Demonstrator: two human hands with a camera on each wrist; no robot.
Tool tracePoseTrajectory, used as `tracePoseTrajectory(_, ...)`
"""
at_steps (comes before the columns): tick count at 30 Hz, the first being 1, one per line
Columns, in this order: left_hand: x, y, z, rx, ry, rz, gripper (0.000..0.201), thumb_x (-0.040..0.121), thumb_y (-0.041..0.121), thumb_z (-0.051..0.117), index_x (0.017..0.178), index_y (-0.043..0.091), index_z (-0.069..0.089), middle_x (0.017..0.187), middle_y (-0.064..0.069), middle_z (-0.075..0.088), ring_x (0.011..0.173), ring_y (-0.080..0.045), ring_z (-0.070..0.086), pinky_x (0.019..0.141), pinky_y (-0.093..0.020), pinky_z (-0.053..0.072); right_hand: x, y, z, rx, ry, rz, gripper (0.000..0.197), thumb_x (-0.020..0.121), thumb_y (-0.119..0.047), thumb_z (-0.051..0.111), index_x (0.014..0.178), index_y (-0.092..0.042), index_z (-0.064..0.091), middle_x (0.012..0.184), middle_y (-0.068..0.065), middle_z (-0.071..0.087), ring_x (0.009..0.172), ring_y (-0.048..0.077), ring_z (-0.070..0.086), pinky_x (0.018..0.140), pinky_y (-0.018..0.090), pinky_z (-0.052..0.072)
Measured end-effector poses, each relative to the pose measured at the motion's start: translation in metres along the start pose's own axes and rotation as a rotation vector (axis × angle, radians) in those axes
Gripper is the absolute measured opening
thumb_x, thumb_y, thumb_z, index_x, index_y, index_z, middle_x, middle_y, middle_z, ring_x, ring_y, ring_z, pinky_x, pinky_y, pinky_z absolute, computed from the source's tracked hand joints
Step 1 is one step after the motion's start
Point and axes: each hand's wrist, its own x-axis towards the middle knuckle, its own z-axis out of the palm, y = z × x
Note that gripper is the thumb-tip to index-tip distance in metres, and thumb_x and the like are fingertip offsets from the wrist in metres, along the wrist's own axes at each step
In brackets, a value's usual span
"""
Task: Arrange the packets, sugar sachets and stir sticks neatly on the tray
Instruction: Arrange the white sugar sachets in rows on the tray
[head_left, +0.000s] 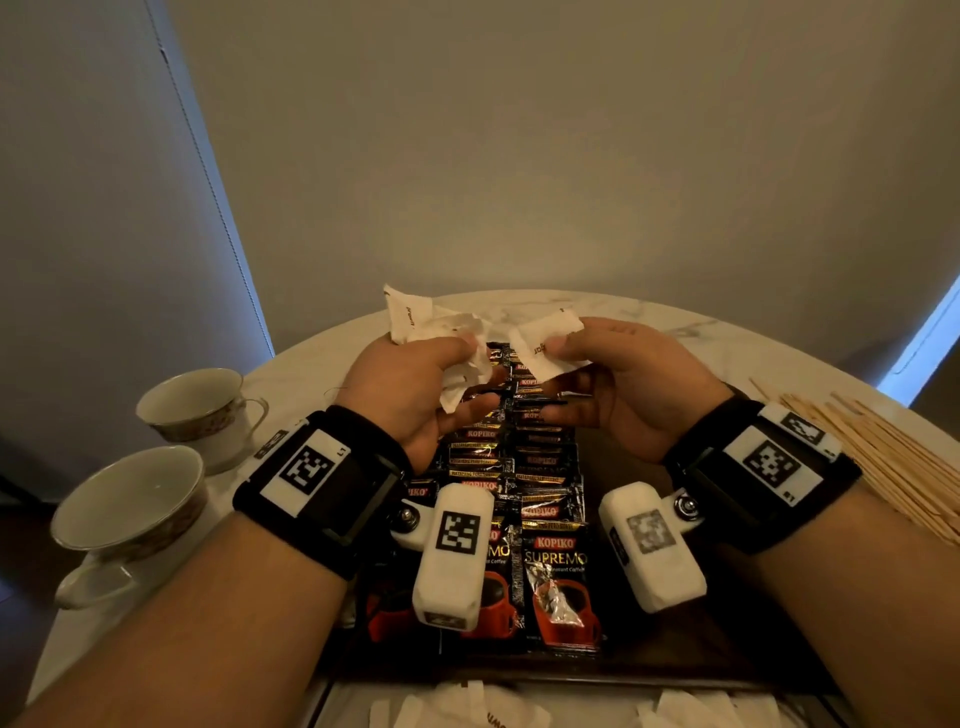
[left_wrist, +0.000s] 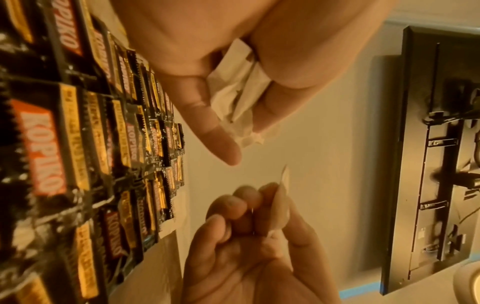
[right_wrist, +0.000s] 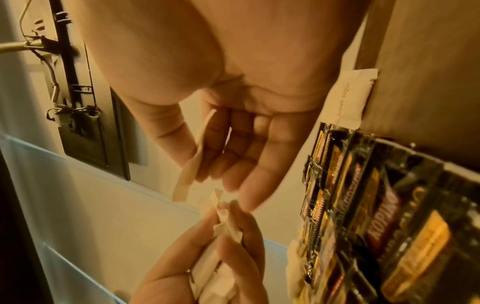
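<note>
While both hands hover over the tray (head_left: 675, 667), left hand (head_left: 415, 395) grips a crumpled bunch of sugar sachets (head_left: 447, 332), count unclear; right hand (head_left: 623, 384) pinches one sachet (head_left: 545, 345). Two overlapping rows of black "KOPIKO SUPREMO" packets (head_left: 519, 467) on tray. Two cups (head_left: 156, 467) left, stir sticks (head_left: 878, 457) right.

dim warm light, blurred wrist views, fisheye edges

Black wristbands (head_left: 332, 483) – white coded tags, white camera pods (head_left: 453, 556)
</note>
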Motion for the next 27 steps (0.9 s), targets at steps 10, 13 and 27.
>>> tracePoseTrajectory(10, -0.006, -0.005, 0.0, 0.132, -0.191, 0.038, 0.02, 0.085, 0.005, 0.078, 0.104, 0.008, 0.074, 0.096, -0.013, 0.079, 0.071, -0.021, 0.068, 0.044, -0.02, 0.047, -0.005, -0.006, 0.003, -0.229, -0.131, -0.044, 0.023, 0.07, -0.016, 0.08, 0.091, -0.009, 0.072, 0.086, 0.01, 0.075, 0.077, 0.025, 0.07, 0.066, 0.038, 0.06)
tracePoseTrajectory(13, -0.005, -0.004, 0.001, 0.097, -0.174, 0.025, 0.018, 0.085, -0.001, 0.075, 0.102, 0.008, 0.073, 0.092, -0.013, 0.078, 0.066, -0.018, 0.069, 0.042, -0.019, 0.047, -0.001, -0.004, 0.003, -0.12, -0.06, -0.067, 0.009, 0.088, -0.013, 0.069, 0.095, -0.008, 0.07, 0.082, 0.009, 0.075, 0.069, 0.019, 0.072, 0.056, 0.032, 0.061)
tracePoseTrajectory(27, 0.001, -0.002, 0.0, -0.082, 0.008, 0.037, 0.019, 0.084, 0.003, 0.078, 0.1, 0.009, 0.072, 0.103, -0.015, 0.078, 0.077, -0.022, 0.072, 0.048, -0.02, 0.052, 0.003, 0.001, 0.002, -0.135, 0.097, -0.103, 0.006, 0.086, -0.007, 0.074, 0.088, -0.008, 0.068, 0.091, 0.01, 0.074, 0.078, 0.021, 0.071, 0.066, 0.032, 0.062)
